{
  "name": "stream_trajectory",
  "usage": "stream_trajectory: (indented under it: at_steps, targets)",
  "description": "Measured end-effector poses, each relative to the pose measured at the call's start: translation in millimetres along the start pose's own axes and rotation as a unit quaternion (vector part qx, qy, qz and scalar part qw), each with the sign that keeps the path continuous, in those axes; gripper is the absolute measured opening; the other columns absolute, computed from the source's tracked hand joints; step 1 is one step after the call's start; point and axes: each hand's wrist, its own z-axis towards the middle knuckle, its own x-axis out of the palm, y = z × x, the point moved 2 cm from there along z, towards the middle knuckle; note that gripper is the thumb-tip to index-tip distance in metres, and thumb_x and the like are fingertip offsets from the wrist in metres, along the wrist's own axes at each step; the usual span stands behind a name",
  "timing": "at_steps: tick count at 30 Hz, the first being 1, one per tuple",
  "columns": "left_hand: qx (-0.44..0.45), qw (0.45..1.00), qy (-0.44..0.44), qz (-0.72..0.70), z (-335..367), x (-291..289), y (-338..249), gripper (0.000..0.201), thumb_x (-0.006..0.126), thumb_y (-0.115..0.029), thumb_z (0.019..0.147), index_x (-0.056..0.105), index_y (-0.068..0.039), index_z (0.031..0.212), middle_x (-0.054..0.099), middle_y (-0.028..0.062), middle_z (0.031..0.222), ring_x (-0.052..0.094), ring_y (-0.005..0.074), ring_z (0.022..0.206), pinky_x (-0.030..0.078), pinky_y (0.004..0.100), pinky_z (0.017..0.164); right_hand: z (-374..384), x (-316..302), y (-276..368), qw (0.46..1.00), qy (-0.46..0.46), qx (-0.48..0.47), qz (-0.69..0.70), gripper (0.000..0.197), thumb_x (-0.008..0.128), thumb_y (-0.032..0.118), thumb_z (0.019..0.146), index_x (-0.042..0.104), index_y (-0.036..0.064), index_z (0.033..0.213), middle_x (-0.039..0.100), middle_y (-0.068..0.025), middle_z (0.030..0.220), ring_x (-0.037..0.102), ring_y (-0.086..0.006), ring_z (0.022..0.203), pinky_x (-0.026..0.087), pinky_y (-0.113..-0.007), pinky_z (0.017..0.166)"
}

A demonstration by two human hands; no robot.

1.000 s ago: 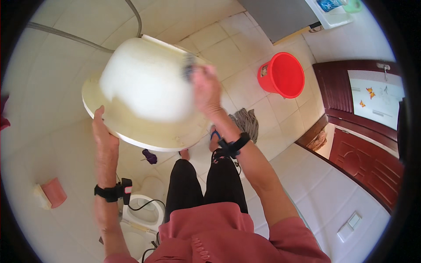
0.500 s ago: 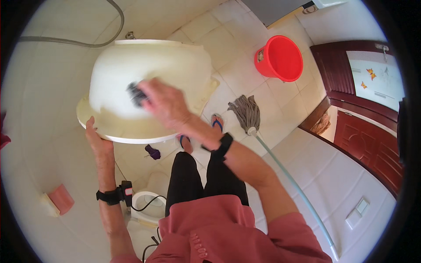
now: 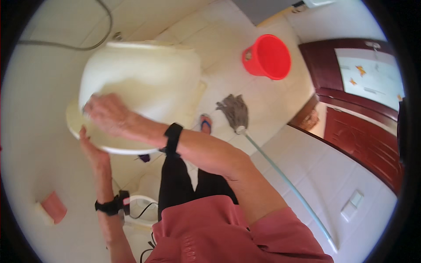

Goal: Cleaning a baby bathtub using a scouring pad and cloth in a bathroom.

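A large cream-white basin (image 3: 144,83) with a broad rim is in front of me on the left. At its near left edge, my left hand (image 3: 93,151) grips the rim, with the other fingers partly hidden. My right hand (image 3: 107,114) is pressed on the basin's left part, its fingers closed around a dark metal scouring pad. Only a sliver of that pad shows at the fingertips now; the earlier frame shows it more plainly. Black straps are around both of my wrists.
A red bucket (image 3: 267,57) stands on the tiled floor at the far right. A grey string mop (image 3: 234,111) with a pale blue handle lies to the right of my legs. A grey hose (image 3: 109,22) hangs at the upper left. A toilet (image 3: 142,208) is below my left arm.
My right hand has moved left and nearer across the basin with the scouring pad, toward my left hand. My left hand keeps its hold on the rim. The whole view has shifted slightly.
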Motion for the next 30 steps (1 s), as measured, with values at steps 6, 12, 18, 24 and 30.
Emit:
stream_trajectory:
  at_steps: [6,12,18,24,30]
  targets:
    - [0.013,1.0,0.002,0.026,-17,3,-12,0.048,0.038,-0.035,0.092,0.038,-0.002,0.126,0.048,0.0119,0.121,0.048,0.0243,0.11,0.041,0.0382,0.091,-62,-47,20,0.977,0.214,-0.008,0.014,0.014,0.054,0.012,0.077,0.047,0.0068,0.066,0.042,-0.0049,0.073,0.048,-0.0201,0.063,0.04,-0.034,0.055]
    - [0.021,0.998,-0.001,0.056,-8,-3,-16,0.049,0.043,-0.035,0.09,0.04,0.002,0.124,0.049,0.0127,0.118,0.049,0.0246,0.107,0.042,0.0376,0.09,-179,-94,-35,0.992,0.035,0.116,0.024,0.023,0.059,0.006,0.074,0.06,0.0105,0.096,0.054,-0.0024,0.082,0.055,-0.0176,0.074,0.045,-0.03,0.061]
    - [0.019,0.996,-0.043,0.077,11,-27,-23,0.044,0.048,-0.028,0.086,0.043,0.004,0.118,0.051,0.0141,0.112,0.051,0.0249,0.103,0.045,0.0378,0.086,-173,-88,-146,0.798,-0.229,0.526,0.184,0.019,0.053,0.008,0.075,0.056,0.0022,0.093,0.055,-0.0116,0.078,0.055,-0.0239,0.071,0.044,-0.029,0.062]
    - [0.066,0.983,0.006,0.173,35,-102,-10,0.039,0.045,-0.02,0.084,0.045,0.005,0.113,0.053,0.0151,0.105,0.054,0.026,0.098,0.048,0.0391,0.083,-75,-61,-67,0.956,-0.196,0.213,-0.048,0.029,0.054,0.004,0.072,0.05,0.0062,0.101,0.046,-0.0136,0.08,0.051,-0.0312,0.078,0.045,-0.041,0.065]
    - [0.01,0.978,-0.041,0.204,35,-154,-1,0.031,0.043,-0.019,0.083,0.049,0.005,0.102,0.055,0.0142,0.099,0.055,0.0261,0.096,0.048,0.0393,0.083,-33,-49,-102,0.949,-0.112,0.295,0.009,0.034,0.056,0.014,0.077,0.044,0.0092,0.108,0.057,-0.0139,0.079,0.058,-0.0314,0.071,0.047,-0.037,0.064]
